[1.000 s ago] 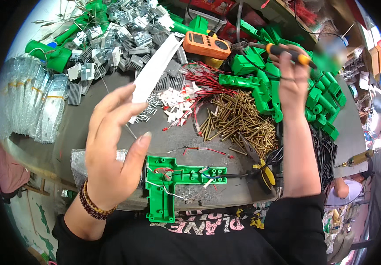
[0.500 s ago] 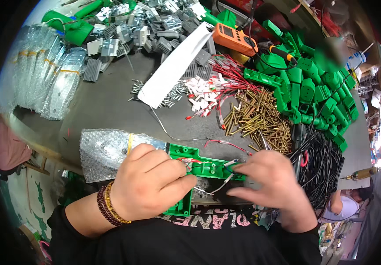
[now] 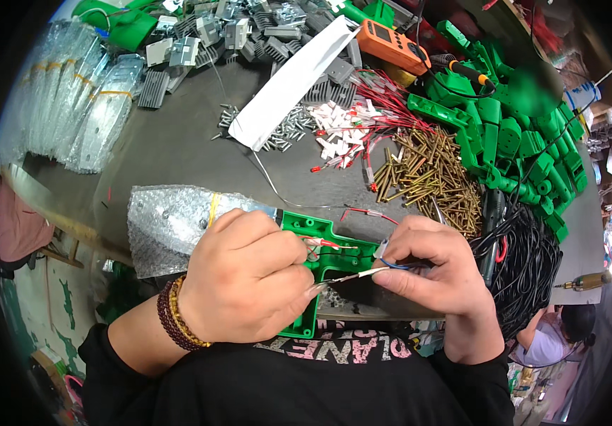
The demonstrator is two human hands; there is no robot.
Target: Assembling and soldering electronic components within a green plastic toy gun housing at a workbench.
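Observation:
A green plastic housing point(image 3: 307, 224), shaped like a tool handle shell, lies open side up before me, partly under my left hand. My left hand point(image 3: 245, 280) is closed, its fingertips pinching a thin grey wire point(image 3: 336, 280) over the housing. My right hand point(image 3: 430, 266) pinches a white-sleeved wire point(image 3: 368, 272) and a blue wire point(image 3: 396, 265) between thumb and fingers, right of the housing. Inside it lie red and white leads point(image 3: 322, 242). Bubble wrap with a yellow band point(image 3: 167, 231) covers a flat metal piece joined to the housing's left end.
Behind are a white folded strip point(image 3: 291, 85), screws point(image 3: 288, 128), white connectors with red leads point(image 3: 338, 128) and brass-coloured screws point(image 3: 430, 174). An orange meter point(image 3: 391, 46), green housings point(image 3: 508, 135) and black cables point(image 3: 526, 270) stand right; wrapped pieces point(image 3: 72, 99) left.
My right hand has closed from a loose, blurred spread into a pinch on the wires, which now stretch between both hands. The view has shifted slightly.

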